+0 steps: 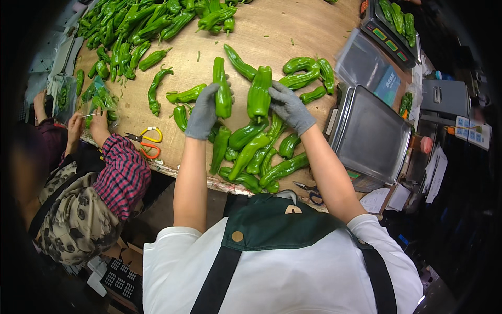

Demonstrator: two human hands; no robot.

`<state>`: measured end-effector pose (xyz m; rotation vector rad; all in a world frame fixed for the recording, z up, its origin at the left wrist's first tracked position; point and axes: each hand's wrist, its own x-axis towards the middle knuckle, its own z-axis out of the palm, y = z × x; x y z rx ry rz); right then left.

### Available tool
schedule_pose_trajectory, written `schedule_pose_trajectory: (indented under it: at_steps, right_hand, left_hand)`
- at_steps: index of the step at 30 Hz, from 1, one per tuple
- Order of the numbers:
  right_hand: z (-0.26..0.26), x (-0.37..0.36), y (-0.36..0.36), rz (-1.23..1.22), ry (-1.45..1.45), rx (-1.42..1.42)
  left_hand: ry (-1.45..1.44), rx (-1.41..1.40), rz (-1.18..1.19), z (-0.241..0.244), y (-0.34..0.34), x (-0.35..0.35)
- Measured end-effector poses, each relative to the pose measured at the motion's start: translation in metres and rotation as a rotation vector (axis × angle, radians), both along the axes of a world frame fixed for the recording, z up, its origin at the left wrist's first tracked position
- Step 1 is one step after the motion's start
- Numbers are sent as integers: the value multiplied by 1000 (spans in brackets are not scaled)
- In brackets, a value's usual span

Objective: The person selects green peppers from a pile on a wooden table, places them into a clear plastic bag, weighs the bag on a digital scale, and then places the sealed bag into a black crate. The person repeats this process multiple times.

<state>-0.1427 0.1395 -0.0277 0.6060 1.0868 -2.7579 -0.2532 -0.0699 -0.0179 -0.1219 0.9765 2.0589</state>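
Note:
In grey gloves, both my hands are raised over a wooden table (259,23). My left hand (206,108) grips a long green pepper (222,88), held upright with its fingers behind it. A wider green pepper (259,92), stem end toward me, is in my right hand (289,105). Below them lies a loose heap of green peppers (251,153), reaching the table's near edge. More peppers rest beyond my right hand, among them a curved pepper (300,64). A slim pepper (239,62) sits partly behind the one in my right hand.
A large pepper pile (137,19) covers the far left. Scissors (145,142) with yellow and orange handles lie left; dark-handled scissors (313,192) lie near right. A scale (372,133) stands right, another scale (392,35) beyond holds peppers. At left, a co-worker's hands (98,123) handle a bag of peppers.

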Motion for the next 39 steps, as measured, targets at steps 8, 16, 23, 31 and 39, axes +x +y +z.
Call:
schedule_pose_trajectory:
  at_steps: [8, 16, 23, 31, 39]
  right_hand:
    - [25, 11, -16, -2, 135, 134]
    - [53, 20, -29, -54, 93, 690]
    - [51, 18, -42, -114, -6, 697]
    - [94, -41, -69, 547, 46, 507]
    - [-61, -96, -18, 165, -20, 1410]
  left_hand:
    - [45, 127, -69, 25, 6, 57]
    - [1242, -865, 98, 45, 16, 82]
    - [903, -821, -25, 55, 15, 76]
    - [-110, 98, 146, 30, -20, 74]
    - [728, -539, 100, 72, -8, 70]
